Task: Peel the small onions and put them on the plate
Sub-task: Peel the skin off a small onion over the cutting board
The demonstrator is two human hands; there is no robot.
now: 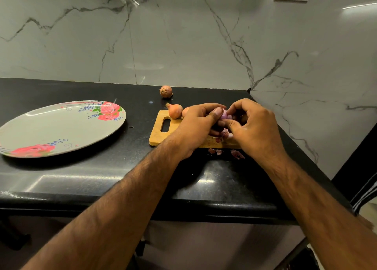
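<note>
Black and shiny, the desk (102, 178) stands against a grey marble wall (183, 45). A wooden cutting board (157, 133) lies in the middle of the picture. Both hands meet over the board. The left hand (195, 127) has its fingers and thumb curled round a small onion (224, 114). The right hand (253, 127) pinches at the same onion with its fingertips. The part of the onion that shows looks pale purple, so some skin seems to be off already.

Bits of dry skin (236, 154) lie on the desk just below the board, and more lie on the board under the hands.

Three onions wait with their skins on. One (175, 110) sits at the top left corner of the board. One (185, 111) peeks out just beside it, half hidden by the left hand. One (166, 91) sits near the wall, further up.

The plate (61, 127) with pink roses is on the left, well apart from the board. No onion is on it.

So the peeling step is in hand, likely on the first onion. Next, the last skin must come off. Then the onion must go across to the plate on the left.
</note>
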